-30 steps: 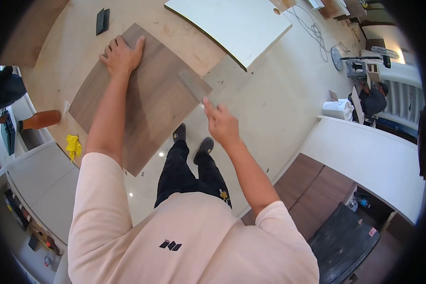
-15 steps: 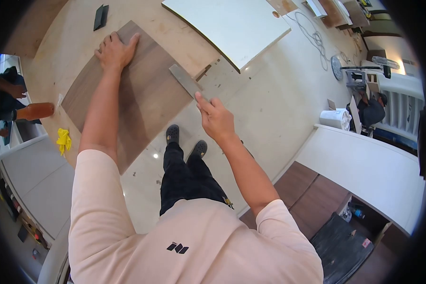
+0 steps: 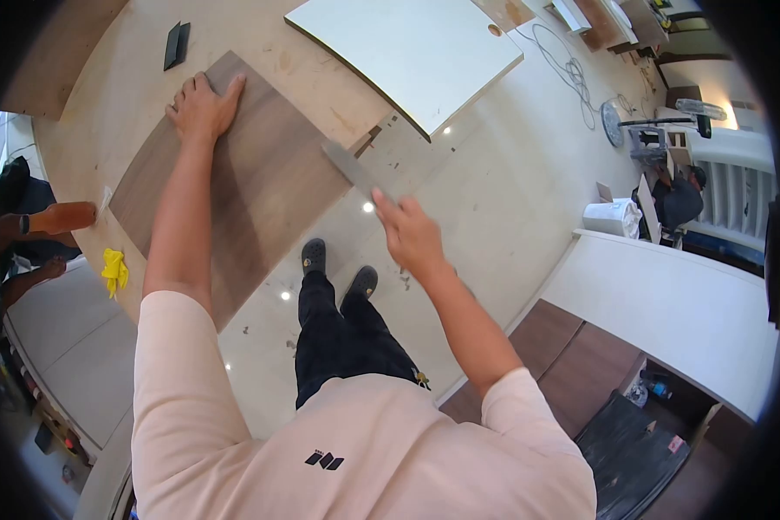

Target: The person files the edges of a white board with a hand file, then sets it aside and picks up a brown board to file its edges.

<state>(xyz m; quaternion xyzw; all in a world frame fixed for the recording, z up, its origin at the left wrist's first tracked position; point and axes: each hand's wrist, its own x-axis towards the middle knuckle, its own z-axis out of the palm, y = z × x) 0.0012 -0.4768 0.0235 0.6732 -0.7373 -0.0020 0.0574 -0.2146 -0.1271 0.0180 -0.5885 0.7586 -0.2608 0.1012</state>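
A brown wood-grain panel (image 3: 273, 165) lies on the light wooden worktable (image 3: 251, 30), its near part jutting over the table's side. My left hand (image 3: 204, 108) rests on the panel's far end, fingers spread and palm down. In my right hand (image 3: 413, 232) is a flat metal file (image 3: 347, 163), gripped at its near end. The file's far end meets the panel's right edge; motion blurs it slightly. My right hand itself is beyond the panel, above the floor.
A white board (image 3: 407, 61) sits at the table's far right, with a black angled piece (image 3: 177, 46) farther left. A yellow cloth (image 3: 114, 270) lies at the left edge, near another person's hand (image 3: 65, 217). Across the room are a fan (image 3: 614, 124) and a crouching person (image 3: 680, 201).
My right hand and the file have moved right and slightly nearer to me. My left hand stays on the panel. At the left, the other person has shifted.
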